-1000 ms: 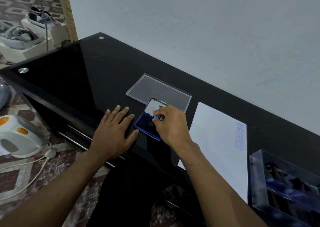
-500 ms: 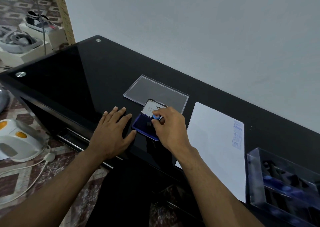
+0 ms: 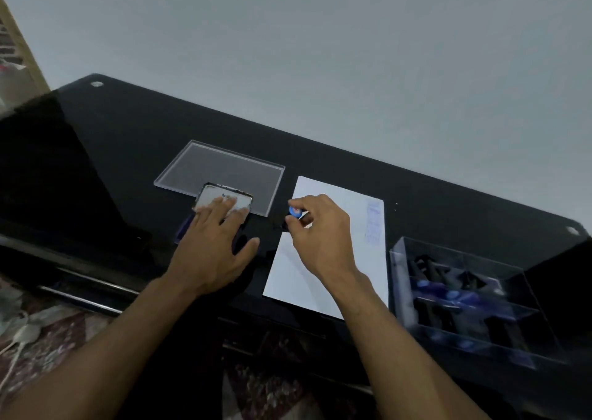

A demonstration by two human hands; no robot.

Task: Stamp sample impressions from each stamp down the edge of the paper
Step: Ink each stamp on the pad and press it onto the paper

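Stamp (image 3: 293, 212) sits in your right hand (image 3: 320, 233), blue knob up and toward the wall, black body hidden by fingers, over the paper's near-left edge. Right hand pinches it, fingers curled. Paper (image 3: 336, 259) runs long axis away from you; faint blue impressions (image 3: 374, 224) line its far-right edge. Left hand (image 3: 213, 246) lies flat, fingers straight, on the ink pad (image 3: 224, 200). Clear lid (image 3: 221, 169) behind, clear stamp box (image 3: 464, 298) right, all on the black table (image 3: 128, 137).
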